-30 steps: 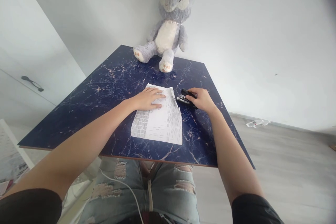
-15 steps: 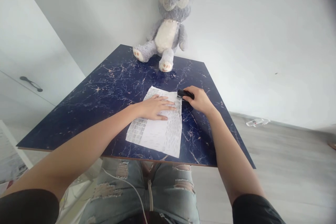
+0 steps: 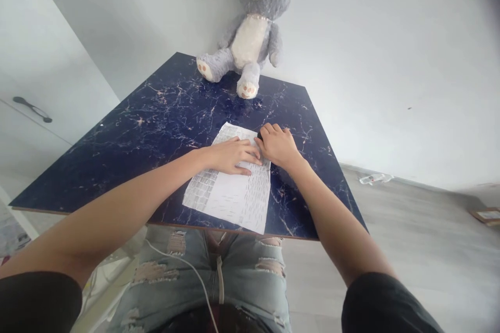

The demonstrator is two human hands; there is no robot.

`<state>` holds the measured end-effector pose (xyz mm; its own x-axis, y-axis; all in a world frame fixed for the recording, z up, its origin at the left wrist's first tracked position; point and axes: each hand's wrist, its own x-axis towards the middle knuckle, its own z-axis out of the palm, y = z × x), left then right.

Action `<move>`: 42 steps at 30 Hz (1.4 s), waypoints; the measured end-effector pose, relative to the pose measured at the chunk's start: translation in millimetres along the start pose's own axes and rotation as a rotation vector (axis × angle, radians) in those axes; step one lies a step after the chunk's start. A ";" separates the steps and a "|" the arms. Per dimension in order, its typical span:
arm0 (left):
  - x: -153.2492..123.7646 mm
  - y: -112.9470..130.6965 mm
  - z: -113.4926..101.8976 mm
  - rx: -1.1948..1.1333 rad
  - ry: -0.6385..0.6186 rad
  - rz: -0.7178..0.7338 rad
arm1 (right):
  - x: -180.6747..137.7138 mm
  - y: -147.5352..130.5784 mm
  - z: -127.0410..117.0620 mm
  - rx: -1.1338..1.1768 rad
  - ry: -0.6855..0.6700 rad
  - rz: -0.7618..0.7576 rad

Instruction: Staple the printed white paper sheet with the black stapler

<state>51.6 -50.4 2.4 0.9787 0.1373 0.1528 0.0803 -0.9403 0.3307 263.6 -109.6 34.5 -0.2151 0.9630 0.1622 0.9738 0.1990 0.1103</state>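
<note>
A sheet of white paper (image 3: 228, 199), with grey brick-like marks and rows of short dashes, lies on the blue table. My left hand (image 3: 231, 156) rests flat across its upper middle with the fingers spread. At the paper's upper right edge, my right hand (image 3: 278, 145) is closed over a black stapler (image 3: 260, 136). Only a small dark end of the stapler shows past the fingers; the rest is hidden under the hand. The two hands are close together, fingertips almost meeting.
A grey plush rabbit (image 3: 250, 44) sits at the far end of the marbled blue table (image 3: 156, 125), against the wall. To the left stands a white cabinet with a dark handle (image 3: 32, 109). A clear plastic item (image 3: 375, 179) lies on the floor at right.
My right hand has shifted left and turned over the top of the stapler, now covering most of it. My left hand stays flat on the paper. The view has tilted slightly.
</note>
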 end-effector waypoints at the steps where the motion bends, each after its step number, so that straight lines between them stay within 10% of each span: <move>1: -0.3 -1.0 0.2 -0.017 0.003 0.003 | 1.2 -4.2 -0.1 -0.055 -0.029 -0.011; 12: -3.4 -0.6 -13.3 -0.021 -0.059 -0.006 | -11.9 47.6 -22.5 0.098 -0.065 0.161; 21: 0.2 0.0 -11.2 0.069 0.176 -0.098 | -13.6 26.4 -32.8 0.353 0.401 0.452; 27: -9.2 -17.0 -26.6 -0.008 0.778 -0.490 | -9.0 -36.7 -22.6 0.427 0.091 0.183; 31: -15.4 -32.9 -25.7 -0.072 0.814 -0.567 | -8.1 -35.2 -21.0 0.356 -0.093 0.148; 38: -13.1 -32.7 -23.2 -0.135 0.695 -0.511 | -35.3 47.5 -47.3 0.480 -0.518 0.113; 42: -12.8 -36.5 -23.1 -0.152 0.707 -0.522 | -37.2 83.8 -45.1 0.608 -0.421 0.206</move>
<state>31.7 -10.6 9.9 0.4748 0.7440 0.4700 0.4083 -0.6594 0.6312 349.9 -137.0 81.9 -0.0970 0.9551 -0.2799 0.8867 -0.0449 -0.4602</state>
